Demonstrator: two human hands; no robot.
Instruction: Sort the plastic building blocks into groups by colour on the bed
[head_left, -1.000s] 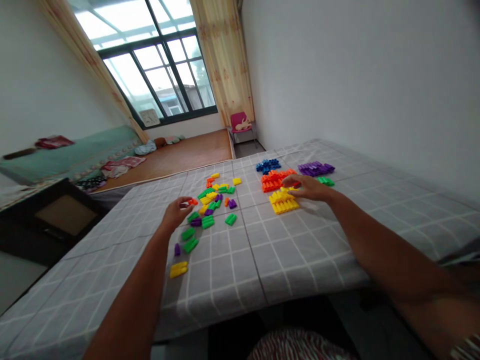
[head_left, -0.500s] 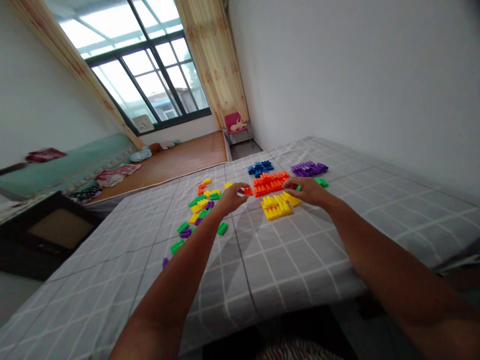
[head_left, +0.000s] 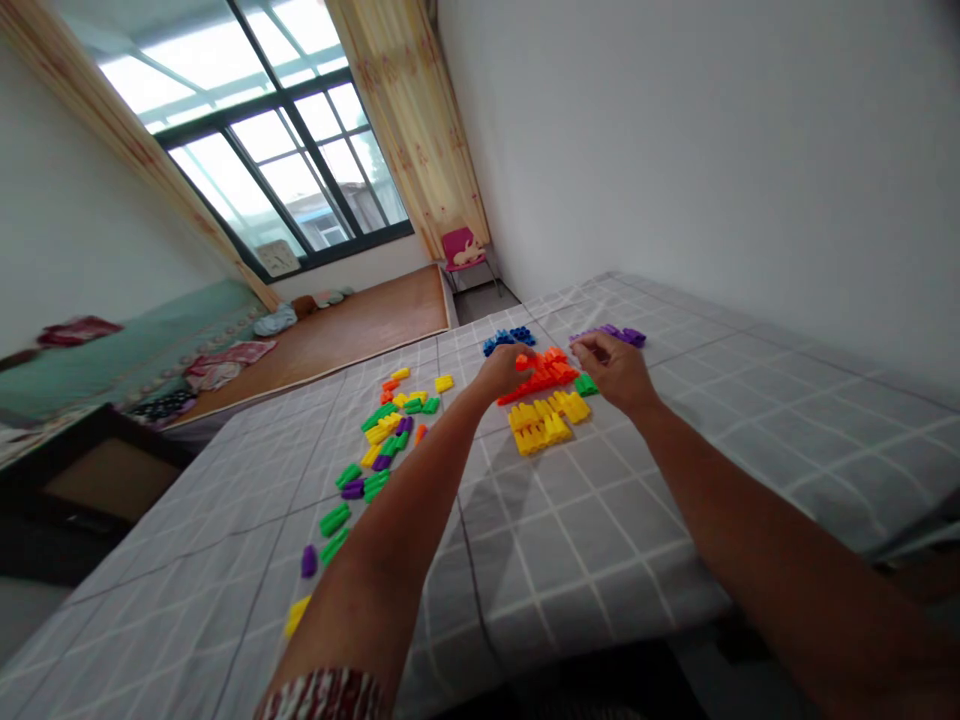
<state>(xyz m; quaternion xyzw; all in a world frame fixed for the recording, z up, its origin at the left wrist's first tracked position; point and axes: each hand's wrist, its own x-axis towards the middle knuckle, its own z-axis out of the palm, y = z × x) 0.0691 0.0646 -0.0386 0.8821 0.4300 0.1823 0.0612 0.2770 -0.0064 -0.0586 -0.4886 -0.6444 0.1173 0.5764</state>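
My left hand reaches over the left end of a group of orange building blocks, its fingers closed around an orange block that they partly hide. My right hand hovers at the right end of that group, fingers bent and slightly apart, with nothing visible in them. Behind it, purple blocks are partly covered. A green block lies just under the right hand. In front of the orange group sit yellow blocks in rows; dark blue blocks lie behind my left hand.
Loose green, purple, yellow and orange blocks are scattered left of my left forearm. A grey checked cloth covers the surface. A white wall stands at the right. Beyond are a pink chair, a brown platform and a dark cabinet.
My left hand has moved right with an orange block, to the orange group. My right hand has lifted slightly back from the group's right end, uncovering a green block. The view has shifted slightly.
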